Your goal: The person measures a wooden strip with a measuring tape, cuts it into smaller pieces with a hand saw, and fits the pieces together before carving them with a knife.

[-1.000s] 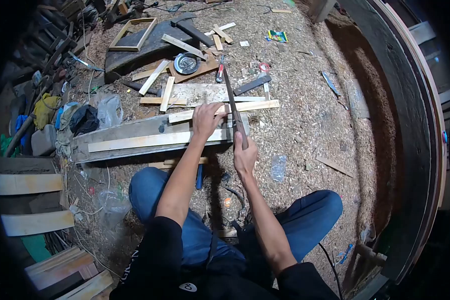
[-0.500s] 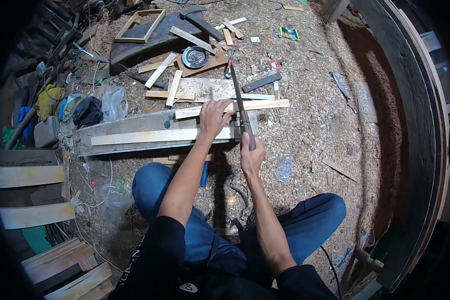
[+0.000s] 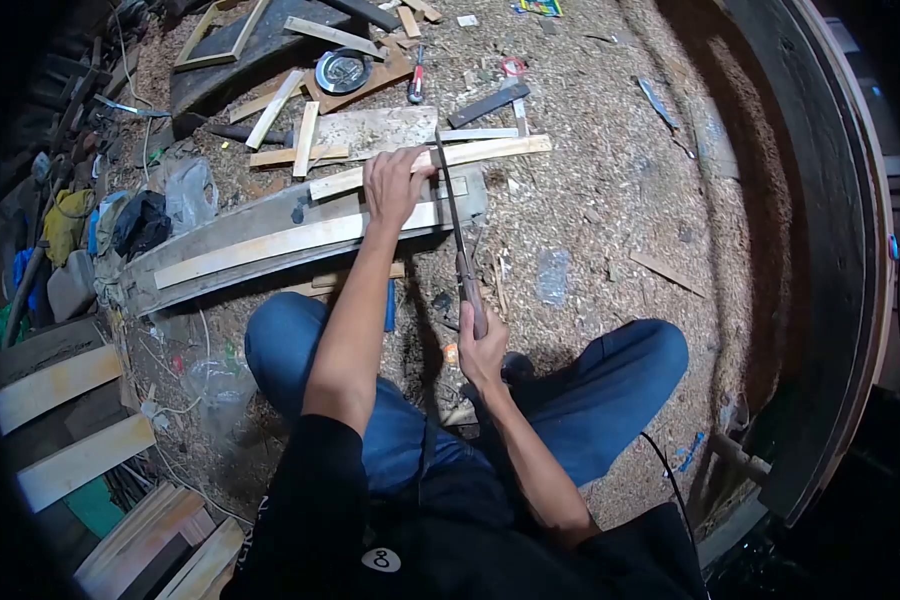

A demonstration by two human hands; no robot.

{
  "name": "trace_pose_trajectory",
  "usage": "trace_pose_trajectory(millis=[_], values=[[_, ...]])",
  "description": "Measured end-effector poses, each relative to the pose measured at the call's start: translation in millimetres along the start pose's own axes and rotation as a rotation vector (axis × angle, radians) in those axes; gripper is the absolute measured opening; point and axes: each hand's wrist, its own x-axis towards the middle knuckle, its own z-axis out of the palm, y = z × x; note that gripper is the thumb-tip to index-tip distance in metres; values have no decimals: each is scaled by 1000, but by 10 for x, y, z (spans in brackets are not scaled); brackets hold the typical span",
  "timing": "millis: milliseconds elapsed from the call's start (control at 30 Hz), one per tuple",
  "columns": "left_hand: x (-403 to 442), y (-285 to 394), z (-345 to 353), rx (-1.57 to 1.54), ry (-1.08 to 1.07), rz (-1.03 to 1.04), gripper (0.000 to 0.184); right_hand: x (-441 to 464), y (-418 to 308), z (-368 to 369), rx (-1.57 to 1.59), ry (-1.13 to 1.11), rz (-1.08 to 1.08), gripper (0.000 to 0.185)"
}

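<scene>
My left hand presses down on a pale wooden strip, its fingers closed round it close beside the saw blade. The strip lies across a grey plank, its right end sticking out past the plank. In my right hand is the handle of a handsaw, gripped nearer my knees. The saw's narrow blade crosses the strip just right of my left fingers; how deep it sits in the wood I cannot tell. A longer pale strip lies on the plank, nearer to me.
Wood shavings cover the ground. Beyond the plank are short offcuts, a screwdriver, a round metal dish and a dark bar. Plastic bags lie left, boards lower left. A large wooden edge curves along the right.
My right hand has drawn the saw back toward my body, the blade still across the strip. My left hand stays on the strip. The view has shifted and turned slightly.
</scene>
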Motion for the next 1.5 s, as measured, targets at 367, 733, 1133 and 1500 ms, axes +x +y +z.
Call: trace_pose_trajectory(millis=[367, 733, 1133, 1500], values=[[22, -63, -35, -23, -61, -4, 35, 554, -520, -85, 81, 85, -116, 43], [30, -25, -83, -52, -77, -15, 40, 982, -330, 228, 44, 55, -146, 49], [32, -27, -53, -36, -43, -33, 37, 1208, -411, 408, 57, 43, -140, 54], [32, -44, -36, -49, -34, -24, 36, 1279, -342, 414, 96, 10, -84, 52]])
